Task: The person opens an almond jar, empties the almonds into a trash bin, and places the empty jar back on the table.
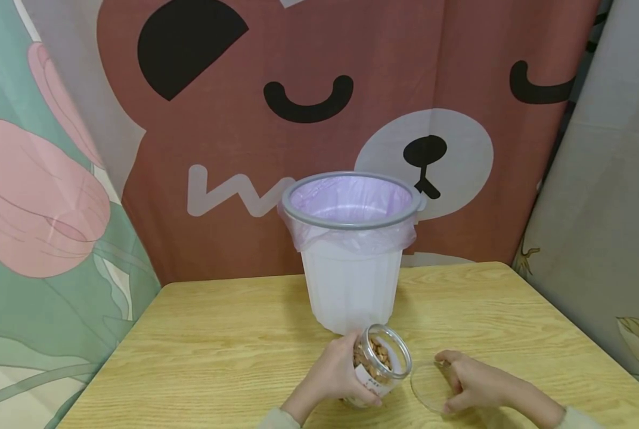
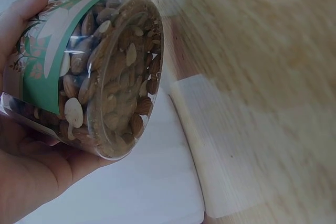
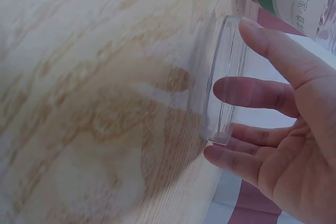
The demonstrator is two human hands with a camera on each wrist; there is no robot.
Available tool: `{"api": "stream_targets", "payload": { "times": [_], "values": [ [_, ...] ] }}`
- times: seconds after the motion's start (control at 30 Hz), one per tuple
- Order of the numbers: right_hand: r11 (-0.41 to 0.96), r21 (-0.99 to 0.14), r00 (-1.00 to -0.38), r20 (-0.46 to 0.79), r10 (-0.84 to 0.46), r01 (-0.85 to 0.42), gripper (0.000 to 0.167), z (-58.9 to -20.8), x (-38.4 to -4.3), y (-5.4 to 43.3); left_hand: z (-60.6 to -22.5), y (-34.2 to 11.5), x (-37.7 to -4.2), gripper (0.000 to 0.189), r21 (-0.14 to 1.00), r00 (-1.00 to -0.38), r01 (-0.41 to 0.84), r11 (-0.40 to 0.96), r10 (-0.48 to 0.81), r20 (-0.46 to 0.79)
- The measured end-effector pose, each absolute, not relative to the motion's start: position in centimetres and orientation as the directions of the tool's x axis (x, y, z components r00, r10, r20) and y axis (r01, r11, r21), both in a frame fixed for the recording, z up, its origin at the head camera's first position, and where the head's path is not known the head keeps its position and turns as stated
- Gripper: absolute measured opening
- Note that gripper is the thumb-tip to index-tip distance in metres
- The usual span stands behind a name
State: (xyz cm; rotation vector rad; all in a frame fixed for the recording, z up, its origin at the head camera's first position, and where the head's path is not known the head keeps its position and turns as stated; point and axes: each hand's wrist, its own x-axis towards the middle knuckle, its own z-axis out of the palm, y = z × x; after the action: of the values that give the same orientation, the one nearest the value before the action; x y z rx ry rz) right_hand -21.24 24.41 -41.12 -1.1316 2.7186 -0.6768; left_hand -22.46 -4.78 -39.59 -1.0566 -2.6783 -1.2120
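Note:
My left hand [image 1: 330, 372] grips a clear plastic jar [image 1: 370, 369] from its left side, thumb low near the label. The jar's mouth has no cover and leans up and to the right. Almonds [image 2: 113, 72] fill much of it, seen through its bottom in the left wrist view. Right of the jar, my right hand [image 1: 475, 384] holds a round clear lid [image 1: 429, 386] by its edge, low over the table. In the right wrist view the thumb is at one edge of the lid [image 3: 214, 116], with fingers across its face and at the opposite edge.
Behind the hands stands a white trash bin [image 1: 354, 286] with a grey rim and a purple liner bag [image 1: 351, 199]. It rests on a light wooden table [image 1: 212, 345]. A curtain with a bear print [image 1: 217, 131] hangs behind, with patterned curtains on both sides.

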Motion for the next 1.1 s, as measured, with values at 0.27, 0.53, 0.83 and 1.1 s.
{"api": "stream_targets", "payload": {
  "times": [0.27, 0.53, 0.83, 1.1],
  "values": [
    [0.619, -0.412, -0.704, 0.080, -0.706, -0.668, 0.035, -41.40, -21.33, 24.52, -39.54, -4.77, -22.43, 0.086, 0.658, -0.768, 0.591, 0.466, 0.575, 0.282],
    [0.619, -0.424, -0.705, 0.069, -0.705, -0.661, 0.037, -41.48, -21.51, 24.56, -39.54, -4.73, -22.44, 0.086, 0.660, -0.780, 0.576, 0.482, 0.566, 0.268],
    [0.588, -0.410, -0.679, 0.112, -0.726, -0.697, 0.022, -41.65, -21.50, 24.62, -39.48, -4.79, -22.40, 0.088, 0.669, -0.789, 0.561, 0.488, 0.559, 0.254],
    [0.639, -0.413, -0.724, 0.078, -0.685, -0.649, 0.014, -40.87, -21.28, 24.51, -39.41, -4.81, -22.39, 0.087, 0.674, -0.786, 0.564, 0.477, 0.560, 0.262]
  ]
}}
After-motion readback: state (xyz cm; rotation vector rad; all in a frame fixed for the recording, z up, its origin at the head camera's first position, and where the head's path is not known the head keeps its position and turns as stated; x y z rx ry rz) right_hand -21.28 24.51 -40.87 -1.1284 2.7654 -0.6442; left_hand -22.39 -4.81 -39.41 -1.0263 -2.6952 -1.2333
